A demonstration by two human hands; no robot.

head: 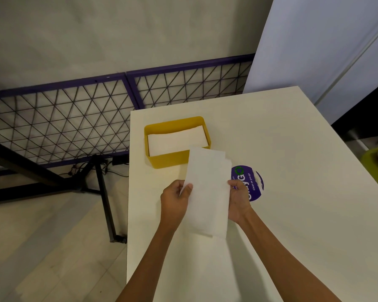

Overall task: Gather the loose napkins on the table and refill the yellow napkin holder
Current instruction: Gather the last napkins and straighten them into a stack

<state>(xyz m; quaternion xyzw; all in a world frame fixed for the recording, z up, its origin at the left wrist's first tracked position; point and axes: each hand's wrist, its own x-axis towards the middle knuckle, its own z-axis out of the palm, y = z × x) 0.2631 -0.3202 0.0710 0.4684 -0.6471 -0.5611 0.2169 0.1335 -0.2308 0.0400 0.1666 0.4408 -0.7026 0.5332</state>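
Both hands hold one loose napkin stack (pixel 207 192) above the worktop (pixel 292 149). The left hand (pixel 175 201) pinches its left edge with the thumb on top; the right hand (pixel 238 199) grips the right edge, its fingers hidden behind the paper. The sheets are fanned at the top, count unclear. The yellow napkin holder (pixel 168 159) sits at 11 o'clock from the stack, with white napkins (pixel 176 139) lying inside it and its near right corner covered. A purple sticker (pixel 252 182) at 3 o'clock is partly hidden, its text only partly readable.
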